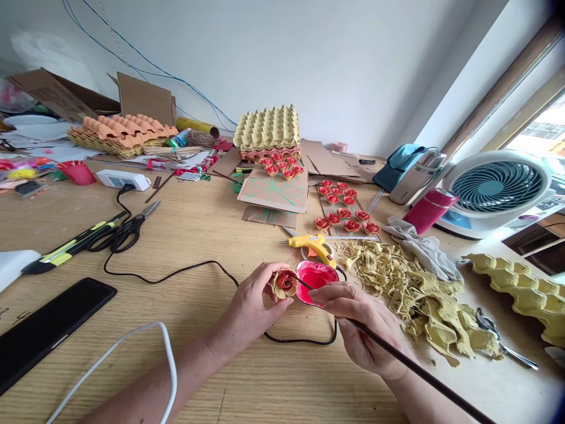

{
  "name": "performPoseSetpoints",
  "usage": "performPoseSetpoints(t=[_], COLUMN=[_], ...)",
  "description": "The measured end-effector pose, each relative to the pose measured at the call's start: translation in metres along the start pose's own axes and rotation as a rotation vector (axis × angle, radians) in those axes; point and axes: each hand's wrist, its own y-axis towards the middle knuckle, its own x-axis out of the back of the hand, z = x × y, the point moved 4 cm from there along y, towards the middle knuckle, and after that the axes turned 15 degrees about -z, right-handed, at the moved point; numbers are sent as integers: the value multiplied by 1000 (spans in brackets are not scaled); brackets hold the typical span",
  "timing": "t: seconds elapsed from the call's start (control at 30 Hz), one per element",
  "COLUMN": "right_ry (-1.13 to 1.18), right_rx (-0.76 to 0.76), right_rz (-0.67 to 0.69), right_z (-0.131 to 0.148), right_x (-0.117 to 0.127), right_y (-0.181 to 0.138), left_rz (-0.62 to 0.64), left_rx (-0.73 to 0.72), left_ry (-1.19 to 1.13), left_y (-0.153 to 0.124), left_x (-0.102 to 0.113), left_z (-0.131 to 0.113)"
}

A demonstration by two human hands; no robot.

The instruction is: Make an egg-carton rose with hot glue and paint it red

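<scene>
My left hand (260, 297) pinches an egg-carton rose (285, 284) by its edge. The rose's inner petals are red, while the outer ones are still the carton's plain yellow. In my right hand (364, 324) lies a long dark paintbrush (406, 360), its tip reaching the rose. Its handle slants down to the lower right. Just behind the rose, partly covered by my right fingers, stands a small dish of red paint (315, 274). A yellow glue gun (311, 241) rests beyond the dish.
Torn carton scraps (397, 277) heap at the right, near an egg tray (521, 291). Red roses (339, 215) sit on cardboard behind. Black scissors (126, 229), a cutter (73, 244), a phone (48, 330) and cables are at the left. A fan (494, 188) stands right.
</scene>
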Motion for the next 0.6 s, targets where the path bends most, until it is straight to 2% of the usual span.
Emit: performPoseSetpoints(t=[0.2,0.6], right_ry=[-17,44], right_rx=[-24,-69], right_rz=[49,-15], right_z=[-2,-6], right_x=[-3,2], right_y=[3,-9], left_rz=[11,-25], left_rx=[-20,-16], left_ry=[-4,-2], left_y=[0,2], left_x=[0,2], left_z=[-1,-4])
